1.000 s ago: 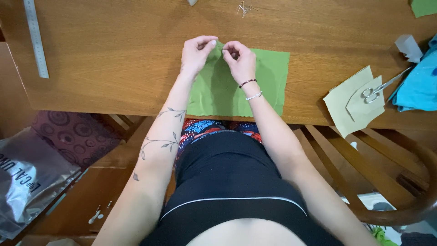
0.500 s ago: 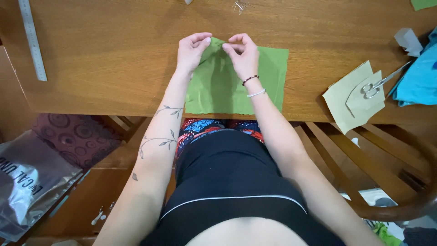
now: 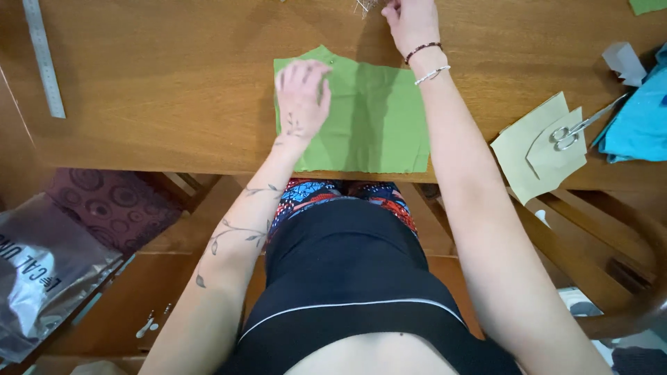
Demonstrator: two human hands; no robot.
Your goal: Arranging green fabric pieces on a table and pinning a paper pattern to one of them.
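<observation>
1. My left hand [image 3: 303,97] lies flat and open on the green cloth [image 3: 361,118], which sits at the near edge of the surface [image 3: 174,83]. I press evenly so the cloth cannot slide or wrinkle.
2. My right hand [image 3: 410,17] reaches past the cloth's far edge to a small heap of pins [image 3: 366,7]; whether its fingers are closed on one I cannot tell. I pick just one, lightly.
3. I mind the pin [image 3: 332,62] near the cloth's far left corner.
4. Scissors [image 3: 580,126] rest on paper pieces [image 3: 535,149], well apart.

Even, soft indoor light; left hand [image 3: 302,97] slightly motion-blurred, shadows faint.
</observation>
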